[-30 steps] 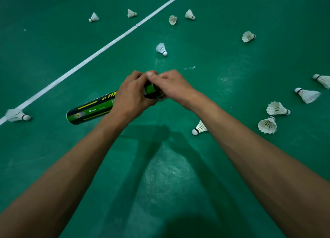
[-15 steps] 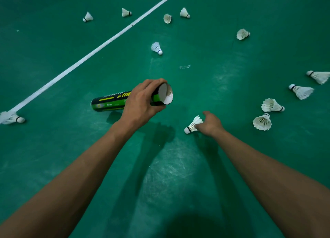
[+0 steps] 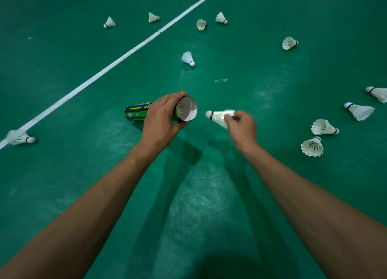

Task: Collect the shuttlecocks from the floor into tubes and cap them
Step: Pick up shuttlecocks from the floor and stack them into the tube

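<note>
One uncapped tube, feathers visible inside, gripped by left hand; right hand pinches a shuttlecock, cork toward the tube.

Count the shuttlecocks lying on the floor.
11 shuttlecocks: four far, one centre, one upper right, four right, one left. Another is in the right hand; the tube may hide more.

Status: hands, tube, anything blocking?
Left hand grips tube, mouth uncapped. Right hand pinches shuttlecock, cork toward the mouth. Nothing between them.
</note>
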The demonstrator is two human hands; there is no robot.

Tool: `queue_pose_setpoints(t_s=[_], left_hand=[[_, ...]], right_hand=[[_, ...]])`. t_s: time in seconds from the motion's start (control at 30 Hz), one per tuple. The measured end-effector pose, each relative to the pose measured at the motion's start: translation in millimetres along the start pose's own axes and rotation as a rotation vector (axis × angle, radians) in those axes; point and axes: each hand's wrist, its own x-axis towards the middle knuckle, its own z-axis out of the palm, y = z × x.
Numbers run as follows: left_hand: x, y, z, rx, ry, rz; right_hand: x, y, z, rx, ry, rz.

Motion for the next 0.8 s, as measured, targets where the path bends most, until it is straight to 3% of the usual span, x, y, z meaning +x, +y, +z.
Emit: queue_pose_setpoints(t_s=[0.17, 0.33, 0.47, 0.63, 0.8], left_hand=[[10, -4, -2, 0.081, 0.062, -0.067], [10, 4, -6, 0.114, 0.091, -0.034], [7, 7, -15, 0.111, 0.086, -0.035], [13, 15, -24, 0.137, 0.089, -0.046], [16, 37, -28, 0.092, 0.072, -0.003]], right_hand=[[-17, -73, 2, 0.187, 0.091, -0.302], [-40, -97, 22, -0.095, -0.223, -0.57], [-36, -110, 16, 0.001, -0.351, -0.486], [-34, -110, 6, 0.169, -0.178, -0.451], [-52, -117, -1, -0.044, -0.438, -0.486]])
